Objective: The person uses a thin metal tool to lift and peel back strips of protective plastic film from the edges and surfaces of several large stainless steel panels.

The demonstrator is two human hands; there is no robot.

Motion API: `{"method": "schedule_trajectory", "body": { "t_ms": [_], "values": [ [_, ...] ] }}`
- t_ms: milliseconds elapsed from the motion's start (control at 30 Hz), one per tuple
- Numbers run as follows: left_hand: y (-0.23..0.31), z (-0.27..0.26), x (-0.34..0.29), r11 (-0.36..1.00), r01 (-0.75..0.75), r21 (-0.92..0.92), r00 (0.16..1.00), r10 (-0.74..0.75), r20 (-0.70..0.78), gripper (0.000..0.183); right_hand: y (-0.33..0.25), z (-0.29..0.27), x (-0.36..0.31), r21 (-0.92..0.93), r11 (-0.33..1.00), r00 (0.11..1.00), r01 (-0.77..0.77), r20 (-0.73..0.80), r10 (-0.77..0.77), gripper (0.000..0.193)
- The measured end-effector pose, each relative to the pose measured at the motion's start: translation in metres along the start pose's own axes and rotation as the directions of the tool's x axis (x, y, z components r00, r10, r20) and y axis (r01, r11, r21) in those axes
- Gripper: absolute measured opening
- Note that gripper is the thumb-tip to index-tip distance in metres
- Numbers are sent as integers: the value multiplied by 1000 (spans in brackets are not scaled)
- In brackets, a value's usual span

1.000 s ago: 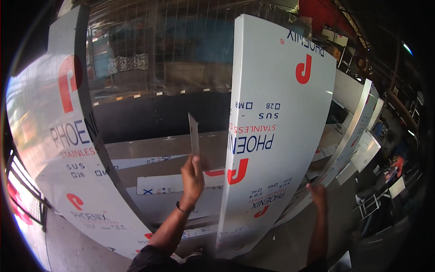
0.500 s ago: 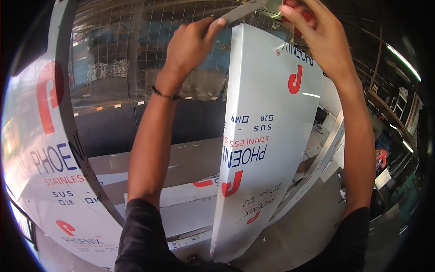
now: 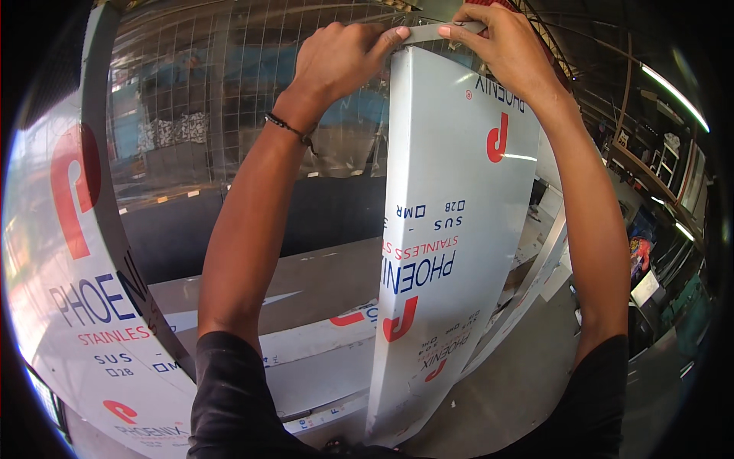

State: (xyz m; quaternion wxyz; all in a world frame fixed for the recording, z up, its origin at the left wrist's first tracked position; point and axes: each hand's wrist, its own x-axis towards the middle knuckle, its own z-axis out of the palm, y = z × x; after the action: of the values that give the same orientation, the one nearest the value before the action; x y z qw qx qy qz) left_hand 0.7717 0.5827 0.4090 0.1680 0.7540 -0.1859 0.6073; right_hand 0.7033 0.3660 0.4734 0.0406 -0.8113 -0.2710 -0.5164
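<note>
Both my hands are raised at the top, stretching a thin flat grey strip point(image 3: 425, 34) between them. My left hand point(image 3: 340, 57) pinches its left end between thumb and closed fingers. My right hand point(image 3: 508, 46) grips the other end, thumb on the strip and fingers curled over it. What the strip is made of, I cannot tell. Just below it stands an upright white panel point(image 3: 466, 176), box-edged and covered in printed film with red and blue marks. The strip lies near the panel's top left corner; whether they touch is unclear.
A second white film-covered panel point(image 3: 73, 268) stands upright at the left. Between the panels lies another white printed piece point(image 3: 321, 340) low down. Wire mesh point(image 3: 252, 99) spans the back. At the right are shelves, a lit tube lamp point(image 3: 674, 96) and grey floor point(image 3: 489, 382).
My right hand has come down and the strip now runs nearly level above the panel. The red ribbed thing by my right hand no longer shows clearly. My left hand has shifted slightly right.
</note>
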Motion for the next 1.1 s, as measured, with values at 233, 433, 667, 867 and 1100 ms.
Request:
{"method": "schedule_trajectory", "body": {
  "t_ms": [233,433,667,867,1100],
  "values": [
    [-1,1,0,1000,-8,-24,1000,9,13,65,41,32,13,-54,989,987,139,-75,-143,40],
    [-3,-2,-1,999,-2,-35,999,4,46,66,38,34,12,52,988,986,144,-85,-140,49],
    [-7,3,1,999,-31,-12,999,31,36,67,46,41,10,25,991,985,128,-121,-124,50],
    [-8,4,3,998,-62,7,998,62,-13,66,42,36,10,64,991,989,119,-92,-113,48],
    [-9,5,5,991,-128,42,989,130,-72,64,45,37,9,40,992,987,121,-111,-116,46]
  ]
}}
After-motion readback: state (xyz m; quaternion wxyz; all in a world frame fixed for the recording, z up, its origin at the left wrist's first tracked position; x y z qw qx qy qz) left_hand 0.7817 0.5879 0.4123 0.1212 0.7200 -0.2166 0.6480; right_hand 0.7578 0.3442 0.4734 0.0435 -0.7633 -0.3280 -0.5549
